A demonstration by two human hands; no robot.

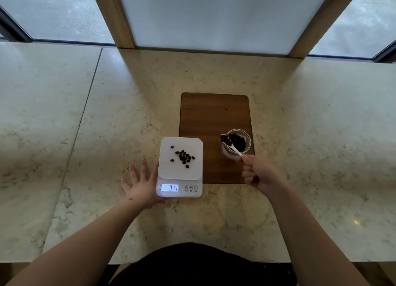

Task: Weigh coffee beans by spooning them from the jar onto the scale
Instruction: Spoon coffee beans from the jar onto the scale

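Nearest to me, my left hand (143, 184) is lying open and flat on the marble counter (107, 114), touching the left side of the scale (180, 167). My right hand (258, 172) is closing around the handle of a white spoon (232, 146), whose loaded bowl is hovering at the left rim of the jar (237, 143) on the wooden board (214, 114). Its long axis is pointing up and left. Some coffee beans (183, 156) are already lying on the platform, just left of the spoon, so I think my right hand is carrying them there. Frosted windows are standing behind.
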